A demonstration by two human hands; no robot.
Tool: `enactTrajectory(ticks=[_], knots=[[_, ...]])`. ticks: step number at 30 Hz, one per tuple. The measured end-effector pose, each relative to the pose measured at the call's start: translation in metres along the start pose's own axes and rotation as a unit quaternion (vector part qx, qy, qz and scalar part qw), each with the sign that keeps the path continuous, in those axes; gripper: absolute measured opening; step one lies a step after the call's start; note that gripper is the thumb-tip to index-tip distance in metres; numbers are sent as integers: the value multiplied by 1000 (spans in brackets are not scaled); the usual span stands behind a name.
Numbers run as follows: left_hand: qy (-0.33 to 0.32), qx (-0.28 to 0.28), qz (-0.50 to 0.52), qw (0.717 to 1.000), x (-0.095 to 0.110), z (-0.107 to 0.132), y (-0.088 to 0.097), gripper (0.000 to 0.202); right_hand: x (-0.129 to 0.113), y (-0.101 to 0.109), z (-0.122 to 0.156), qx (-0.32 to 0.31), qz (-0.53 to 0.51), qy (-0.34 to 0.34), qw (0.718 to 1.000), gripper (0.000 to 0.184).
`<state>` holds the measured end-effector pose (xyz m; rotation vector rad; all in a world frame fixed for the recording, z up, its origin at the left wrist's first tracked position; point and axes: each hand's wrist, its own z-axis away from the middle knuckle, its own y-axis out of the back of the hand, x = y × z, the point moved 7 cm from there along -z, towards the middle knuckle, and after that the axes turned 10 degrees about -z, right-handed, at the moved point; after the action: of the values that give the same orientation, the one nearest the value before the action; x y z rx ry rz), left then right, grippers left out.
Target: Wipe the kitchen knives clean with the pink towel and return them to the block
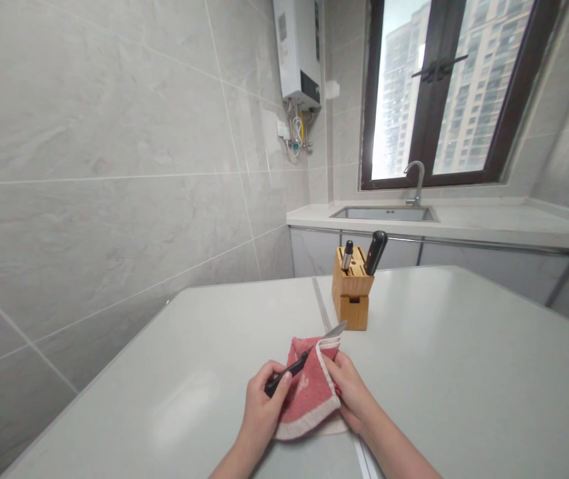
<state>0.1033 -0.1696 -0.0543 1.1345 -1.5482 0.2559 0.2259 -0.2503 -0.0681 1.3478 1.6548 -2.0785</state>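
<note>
My left hand (263, 407) is closed around the black handle of a small knife (309, 354), whose blade runs up and to the right. My right hand (351, 392) grips a red cloth with a white border (309, 396), folded around the middle of the blade. The bare tip of the blade sticks out past the cloth toward a wooden knife block (351, 293). Two tools stand in that block: a big black-handled knife (375, 251) and a smaller steel-handled one (347, 255). Both hands hover low over the pale table (464, 352).
A tiled wall (104, 186) runs close along the left side of the table. Behind the table is a counter with a steel sink (384, 213) and tap (416, 179) under a window. A white water heater (298, 50) hangs on the wall.
</note>
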Motion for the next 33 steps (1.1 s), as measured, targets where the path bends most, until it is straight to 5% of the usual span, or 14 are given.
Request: enactTrajectory(ticks=[11, 20, 33], knots=[[17, 10, 24, 1000, -1, -1, 3, 27, 1, 3, -1, -1, -20, -2, 1000, 33], [3, -57, 26, 998, -8, -4, -13, 24, 4, 2, 1, -4, 3, -15, 1000, 33], [-16, -67, 8, 998, -8, -4, -15, 20, 6, 4, 0, -3, -5, -18, 1000, 29]])
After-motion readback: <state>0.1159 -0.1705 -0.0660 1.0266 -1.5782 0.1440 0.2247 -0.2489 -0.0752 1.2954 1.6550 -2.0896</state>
